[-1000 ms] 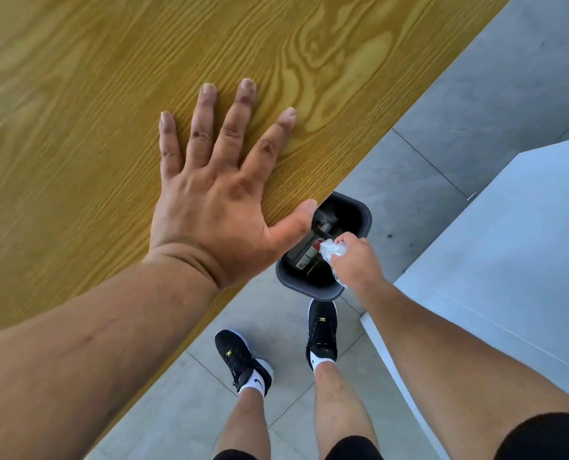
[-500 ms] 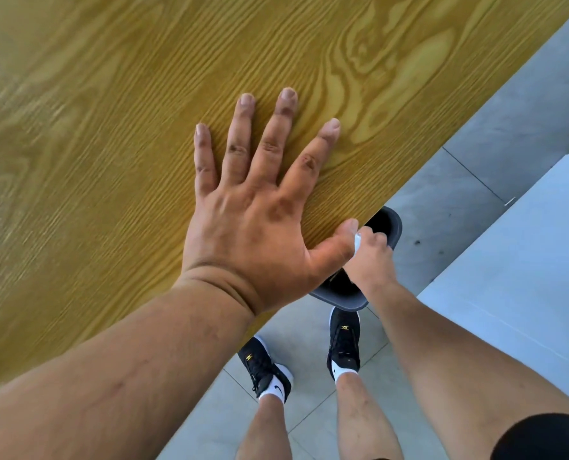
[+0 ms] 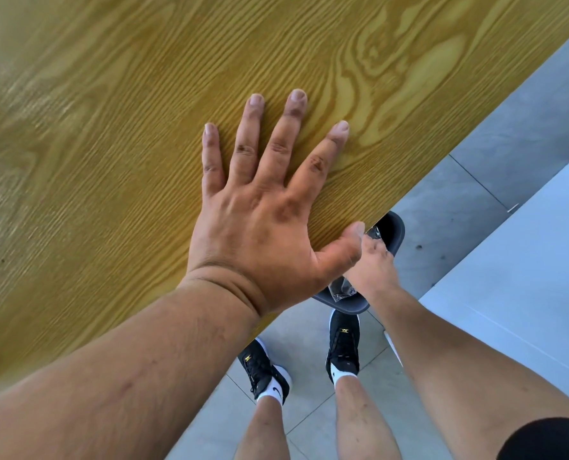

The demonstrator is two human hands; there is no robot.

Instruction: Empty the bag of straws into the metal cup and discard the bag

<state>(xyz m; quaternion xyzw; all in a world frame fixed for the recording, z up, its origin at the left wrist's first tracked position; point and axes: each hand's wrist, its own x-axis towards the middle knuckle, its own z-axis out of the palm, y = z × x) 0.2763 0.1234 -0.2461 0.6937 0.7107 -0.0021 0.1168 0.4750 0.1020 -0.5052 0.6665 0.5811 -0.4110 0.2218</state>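
The person is leaning over the edge of the wooden tabletop (image 3: 110,161), bracing on it with the left hand (image 3: 266,210), which lies flat, fingers spread and straight, holding nothing. Down past the table edge, the right hand (image 3: 373,267) hangs over the mouth of a dark grey waste bin (image 3: 396,234) that stands on the tiled floor (image 3: 459,210) near their black trainers (image 3: 343,340). Crinkled bits of the clear plastic bag (image 3: 341,289) poke out at both ends of that hand. Its fingers seem to be curled round the bag, though the left thumb hides part of the grip and I wouldn't swear to it. The bag looks crushed and empty. Neither the straws nor the metal cup can be seen from here, so I can only take the emptying as done. What's left, by my reckoning, is the last small thing: letting go so the bag drops into the bin.
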